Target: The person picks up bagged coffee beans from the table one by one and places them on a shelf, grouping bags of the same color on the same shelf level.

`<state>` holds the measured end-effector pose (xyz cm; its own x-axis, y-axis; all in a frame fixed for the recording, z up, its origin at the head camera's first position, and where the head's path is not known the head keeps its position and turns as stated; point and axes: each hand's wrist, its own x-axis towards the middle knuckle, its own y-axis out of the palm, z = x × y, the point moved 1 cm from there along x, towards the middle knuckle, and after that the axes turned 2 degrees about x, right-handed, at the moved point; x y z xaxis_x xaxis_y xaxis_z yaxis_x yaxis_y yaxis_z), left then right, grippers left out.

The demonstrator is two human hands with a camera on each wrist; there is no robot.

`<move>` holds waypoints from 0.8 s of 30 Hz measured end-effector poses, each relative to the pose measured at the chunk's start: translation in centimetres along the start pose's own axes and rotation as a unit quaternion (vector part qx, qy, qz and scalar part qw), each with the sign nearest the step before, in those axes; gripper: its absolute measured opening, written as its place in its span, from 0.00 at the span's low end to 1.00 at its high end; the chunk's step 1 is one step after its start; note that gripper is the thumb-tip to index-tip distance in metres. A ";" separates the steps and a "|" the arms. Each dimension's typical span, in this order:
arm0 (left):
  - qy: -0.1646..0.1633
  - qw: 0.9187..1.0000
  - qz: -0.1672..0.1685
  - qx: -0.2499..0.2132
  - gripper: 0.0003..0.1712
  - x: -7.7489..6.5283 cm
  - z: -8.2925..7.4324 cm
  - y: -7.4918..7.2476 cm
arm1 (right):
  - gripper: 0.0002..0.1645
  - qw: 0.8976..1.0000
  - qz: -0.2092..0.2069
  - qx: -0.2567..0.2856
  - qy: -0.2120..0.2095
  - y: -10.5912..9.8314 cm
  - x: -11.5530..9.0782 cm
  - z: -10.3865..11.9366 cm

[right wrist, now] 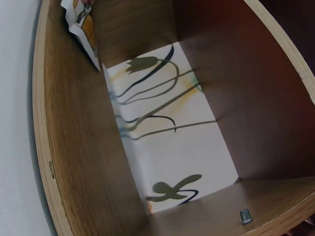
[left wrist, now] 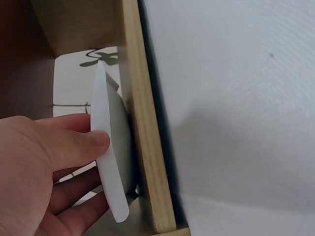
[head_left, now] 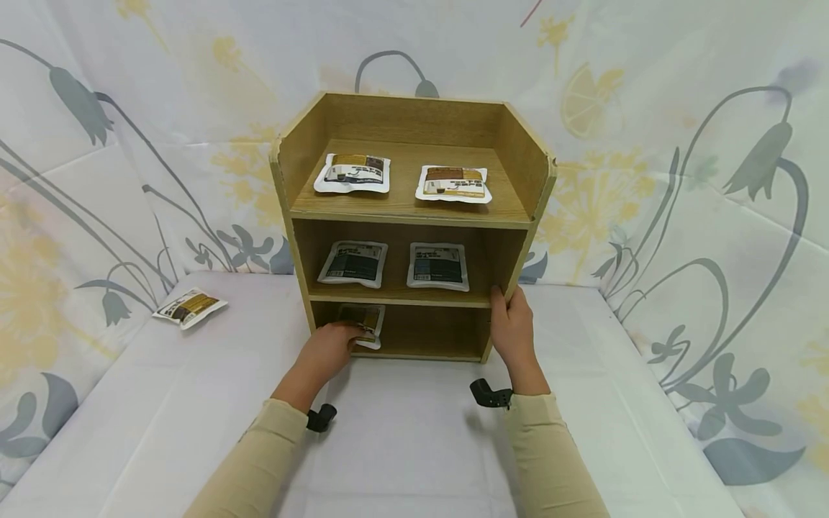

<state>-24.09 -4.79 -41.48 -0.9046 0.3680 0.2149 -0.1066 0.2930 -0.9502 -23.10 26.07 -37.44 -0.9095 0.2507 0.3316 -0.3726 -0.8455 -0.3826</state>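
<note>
A small wooden shelf unit [head_left: 414,121] with three levels stands at the centre of the head view. My left hand [head_left: 329,350] reaches into its bottom level and pinches the near edge of a sachet [head_left: 370,316] with a brown and yellow label. In the left wrist view the thumb [left wrist: 101,139] lies on the sachet's white border, and the sachet sits tilted just above the bottom board. My right hand [head_left: 514,329] grips the unit's right side panel, near the middle board; some of its fingers are hidden behind the panel.
On the top level lie two white sachets with brown labels [head_left: 355,173] [head_left: 453,184]. Two dark-labelled sachets [head_left: 354,264] [head_left: 438,266] lie on the middle level. Another sachet [head_left: 190,308] rests on the white tablecloth [head_left: 401,439] at the left. A patterned curtain [head_left: 648,144] hangs behind.
</note>
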 end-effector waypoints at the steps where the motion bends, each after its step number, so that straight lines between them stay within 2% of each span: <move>1: 0.001 1.000 -0.003 0.001 0.13 0.0 0.1 0.1 | 0.32 1.000 0.000 -0.001 0.001 0.0 0.0 0.0; 19: -0.003 0.999 -0.032 -0.005 0.12 -0.5 0.3 1.0 | 0.33 1.000 -0.001 -0.001 0.009 0.2 0.0 -0.2; 24: 0.008 0.999 -0.047 -0.008 0.13 -0.9 0.4 0.8 | 0.32 1.000 -0.003 -0.001 0.009 0.1 0.0 -0.2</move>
<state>-23.52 -5.27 -42.54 -0.8840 0.3531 0.3062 -0.1834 0.3405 -0.9222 -23.21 26.08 -37.63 -0.9105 0.2637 0.3186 -0.3780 -0.8430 -0.3827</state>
